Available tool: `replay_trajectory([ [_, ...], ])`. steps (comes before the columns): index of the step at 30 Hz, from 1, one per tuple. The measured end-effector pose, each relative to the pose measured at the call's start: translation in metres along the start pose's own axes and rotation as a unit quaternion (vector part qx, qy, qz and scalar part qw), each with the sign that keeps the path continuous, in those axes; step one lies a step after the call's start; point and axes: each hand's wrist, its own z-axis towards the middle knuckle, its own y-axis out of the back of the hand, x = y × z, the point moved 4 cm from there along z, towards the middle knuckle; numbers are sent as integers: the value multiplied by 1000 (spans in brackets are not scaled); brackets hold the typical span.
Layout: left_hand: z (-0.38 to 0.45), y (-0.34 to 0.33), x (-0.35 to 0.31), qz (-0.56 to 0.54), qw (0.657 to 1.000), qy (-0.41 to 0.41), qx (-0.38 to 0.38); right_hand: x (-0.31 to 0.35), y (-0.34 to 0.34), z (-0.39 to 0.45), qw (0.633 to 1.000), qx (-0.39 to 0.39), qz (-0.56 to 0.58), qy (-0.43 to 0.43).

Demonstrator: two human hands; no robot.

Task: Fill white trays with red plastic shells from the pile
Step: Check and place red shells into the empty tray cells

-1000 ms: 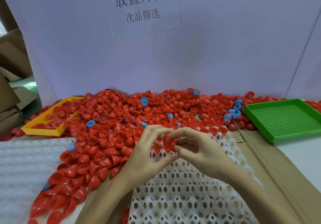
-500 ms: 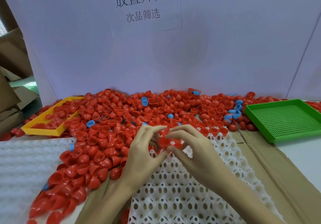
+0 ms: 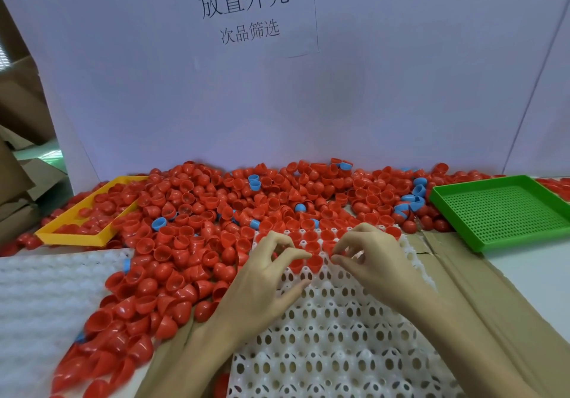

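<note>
Both hands over far end of white tray (image 3: 339,329). Left hand (image 3: 265,277) fingers curled, right hand (image 3: 370,258) fingers curled; what they grip, cannot tell. Red shells (image 3: 311,248) sit in tray's far rows; pile (image 3: 191,237) just left and behind.

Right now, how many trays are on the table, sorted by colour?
White trays: 2, the one under the hands and one at the left
Yellow tray: 1
Green tray: 1
Total: 4 trays
</note>
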Motion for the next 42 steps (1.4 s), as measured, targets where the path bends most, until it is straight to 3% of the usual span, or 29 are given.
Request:
replay_trajectory([
  [8,1,-1,-3,-14,1000,-13,13,1,-10,-1,997,44,-54,23],
  [14,31,9,1,-117,991,50,-30,-2,-7,2,998,39,-47,23],
  [21,114,-10,83,27,987,159,21,-2,-13,1,996,68,-54,23],
  [27,167,-24,123,144,978,137,60,-2,-13,2,998,49,-41,24],
  [38,188,-61,141,210,949,152,177,-1,-14,-1,998,49,-26,32],
  [42,183,-61,148,187,946,162,210,2,-12,-2,998,53,-34,30],
])
